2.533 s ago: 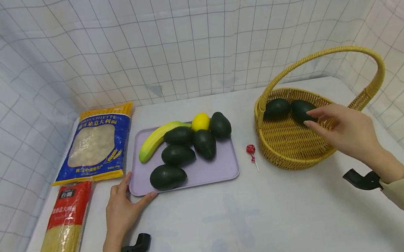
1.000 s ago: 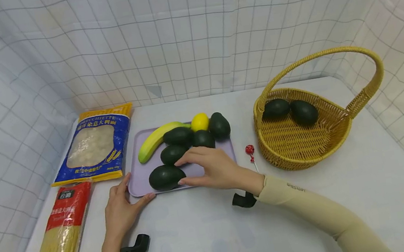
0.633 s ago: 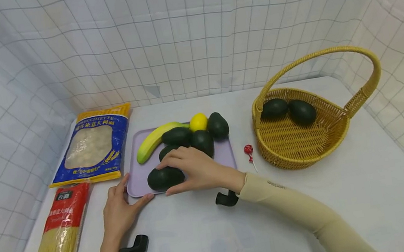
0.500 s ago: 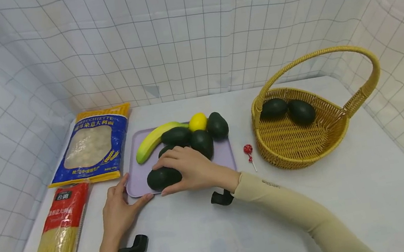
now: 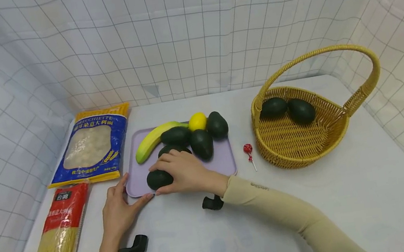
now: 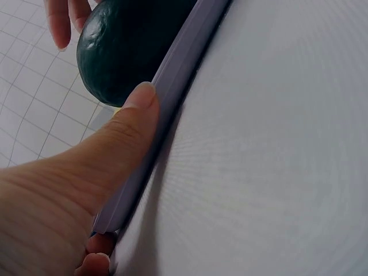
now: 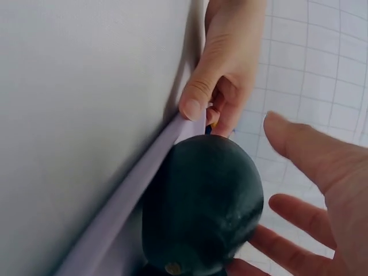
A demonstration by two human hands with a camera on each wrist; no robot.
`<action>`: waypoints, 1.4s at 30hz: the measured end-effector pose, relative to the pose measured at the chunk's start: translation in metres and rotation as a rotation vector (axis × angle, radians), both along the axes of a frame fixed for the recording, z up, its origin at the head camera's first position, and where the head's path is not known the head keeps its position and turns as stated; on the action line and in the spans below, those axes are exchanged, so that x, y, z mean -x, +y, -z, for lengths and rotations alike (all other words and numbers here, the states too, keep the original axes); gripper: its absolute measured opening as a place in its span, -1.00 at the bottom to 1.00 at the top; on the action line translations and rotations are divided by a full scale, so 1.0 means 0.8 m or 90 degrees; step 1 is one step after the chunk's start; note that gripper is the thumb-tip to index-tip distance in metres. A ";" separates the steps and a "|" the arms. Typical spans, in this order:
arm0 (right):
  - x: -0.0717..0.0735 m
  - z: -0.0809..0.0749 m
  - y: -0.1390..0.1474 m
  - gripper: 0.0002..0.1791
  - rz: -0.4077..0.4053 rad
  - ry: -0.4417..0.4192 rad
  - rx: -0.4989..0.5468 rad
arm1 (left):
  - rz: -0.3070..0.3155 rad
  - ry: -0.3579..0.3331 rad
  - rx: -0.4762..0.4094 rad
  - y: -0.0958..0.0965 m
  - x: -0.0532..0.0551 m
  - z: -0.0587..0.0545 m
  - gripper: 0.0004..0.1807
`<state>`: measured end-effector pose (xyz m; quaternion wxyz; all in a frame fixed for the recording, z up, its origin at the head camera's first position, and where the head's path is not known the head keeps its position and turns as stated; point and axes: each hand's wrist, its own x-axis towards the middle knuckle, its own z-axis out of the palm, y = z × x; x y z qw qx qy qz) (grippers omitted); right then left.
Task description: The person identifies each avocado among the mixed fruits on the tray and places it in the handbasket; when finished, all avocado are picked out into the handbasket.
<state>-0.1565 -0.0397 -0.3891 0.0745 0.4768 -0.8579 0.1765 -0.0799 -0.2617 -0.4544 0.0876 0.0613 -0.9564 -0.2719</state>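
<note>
My left hand (image 5: 117, 208) holds the near left corner of a lilac tray (image 5: 228, 170). Its thumb (image 6: 135, 106) lies against the near rim, while the fingers reach round the left side. On the tray, my right hand (image 5: 183, 170) is over the nearest dark green avocado (image 5: 158, 179), covering its right half in the head view. In the right wrist view the thumb (image 7: 299, 141) stands apart from this avocado and the fingers are spread beside it. Several more avocados (image 5: 201, 143), a yellow-green banana (image 5: 150, 144) and a lemon (image 5: 197, 122) share the tray.
A wicker basket (image 5: 300, 155) with a tall handle stands at the right, two avocados (image 5: 301, 111) inside. Between tray and basket lies a red lollipop (image 5: 248, 149). A blue orecchiette bag (image 5: 91, 144) and a red spaghetti pack (image 5: 59, 243) lie at the left.
My right hand has moved left from the basket to the tray and come over the nearest avocado, which keeps its place. The left hand stays at the tray's corner.
</note>
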 end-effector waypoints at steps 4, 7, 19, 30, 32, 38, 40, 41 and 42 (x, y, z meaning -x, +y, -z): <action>-0.002 0.004 -0.004 -0.37 0.026 -0.004 -0.012 | -0.002 -0.010 -0.004 0.001 -0.001 -0.002 0.03; -0.003 0.007 -0.006 -0.36 0.039 -0.004 -0.022 | -0.002 -0.017 -0.008 0.002 -0.001 -0.004 0.04; -0.008 0.020 -0.009 -0.25 0.079 0.032 -0.052 | -0.001 -0.009 -0.007 0.000 0.001 -0.002 0.03; -0.008 0.029 -0.007 -0.27 0.095 0.064 -0.035 | -0.003 -0.015 -0.015 0.001 0.001 -0.002 0.04; -0.008 0.029 -0.006 -0.27 0.092 0.063 -0.032 | -0.004 -0.016 -0.017 0.001 0.001 -0.003 0.03; -0.010 0.029 -0.003 -0.27 0.070 0.064 -0.016 | -0.004 -0.018 -0.018 0.002 0.000 -0.004 0.03; -0.010 0.029 -0.002 -0.29 0.059 0.058 -0.003 | -0.005 -0.020 -0.017 0.002 0.000 -0.004 0.03; -0.011 0.029 -0.001 -0.29 0.054 0.054 0.003 | -0.005 -0.021 -0.017 0.002 0.000 -0.004 0.03; -0.011 0.030 -0.001 -0.30 0.051 0.051 0.009 | -0.005 -0.021 -0.016 0.001 0.000 -0.004 0.03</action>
